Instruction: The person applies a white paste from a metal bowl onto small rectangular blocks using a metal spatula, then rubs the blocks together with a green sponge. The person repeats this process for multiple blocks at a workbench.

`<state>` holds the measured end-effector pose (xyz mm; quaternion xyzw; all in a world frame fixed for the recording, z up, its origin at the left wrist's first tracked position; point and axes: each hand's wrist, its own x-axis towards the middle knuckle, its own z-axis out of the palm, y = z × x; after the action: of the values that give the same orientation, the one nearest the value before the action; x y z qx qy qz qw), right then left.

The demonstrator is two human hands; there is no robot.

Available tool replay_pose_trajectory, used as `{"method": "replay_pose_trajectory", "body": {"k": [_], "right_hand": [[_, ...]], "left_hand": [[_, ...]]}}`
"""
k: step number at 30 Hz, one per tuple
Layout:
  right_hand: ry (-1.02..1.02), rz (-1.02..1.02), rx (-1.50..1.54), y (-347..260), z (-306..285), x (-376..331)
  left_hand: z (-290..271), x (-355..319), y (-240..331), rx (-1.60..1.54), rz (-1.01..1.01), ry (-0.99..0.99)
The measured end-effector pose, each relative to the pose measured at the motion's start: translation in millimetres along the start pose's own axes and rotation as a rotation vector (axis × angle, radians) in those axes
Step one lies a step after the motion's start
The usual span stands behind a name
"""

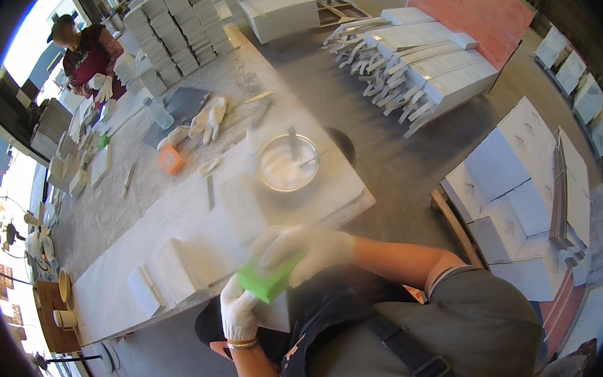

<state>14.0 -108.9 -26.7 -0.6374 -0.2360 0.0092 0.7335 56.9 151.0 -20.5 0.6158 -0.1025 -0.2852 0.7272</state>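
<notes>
Green block (270,279): held in front of the body, just off the near edge of the long dusty table (110,274), toward the wearer.
Long axis of block: slanted, from lower left at the left hand up to the right, under the right hand.
Left hand (238,310): white glove, below and left of the block; fingers closed on its lower left end.
Right hand (306,252): white glove, blurred, laid over the upper right end of the block; curled fingers appear to clamp it, exact grip cannot be told.
Nearer hand: both touch the block; the left carries it from beneath.
Left forearm: rises from the lower edge of the view, wrist straight.
Right forearm: enters from the right, nearly level.
Metal bowl (287,162): on the table beyond the block, well apart.
</notes>
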Motion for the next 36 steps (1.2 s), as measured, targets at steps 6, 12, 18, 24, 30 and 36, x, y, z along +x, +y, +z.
{"method": "replay_pose_trajectory", "body": {"k": [6,12,18,24,30,36], "right_hand": [[0.193,0.184,0.178,8.4,-13.4,-15.0],[0.0,-0.147,0.118,21.2,-8.0,1.0],[0.229,-0.01,0.277,24.5,-5.5,-0.8],[-0.049,-0.257,0.115,22.4,-5.2,13.8],[0.31,0.2,0.309,19.4,-7.8,10.3],[-0.103,-0.19,-0.03,4.5,-6.0,14.8]], "left_hand": [[-5.3,-4.5,-3.1,-0.069,-0.102,-0.026],[0.3,-6.0,10.8,-0.185,-0.126,-0.144],[-9.7,-6.9,12.0,-0.155,-0.102,-0.114],[-8.1,-3.2,12.2,-0.146,-0.085,-0.135],[-12.1,-8.2,6.7,-0.087,-0.083,-0.05],[-2.9,0.7,4.0,-0.1,-0.069,-0.014]]}}
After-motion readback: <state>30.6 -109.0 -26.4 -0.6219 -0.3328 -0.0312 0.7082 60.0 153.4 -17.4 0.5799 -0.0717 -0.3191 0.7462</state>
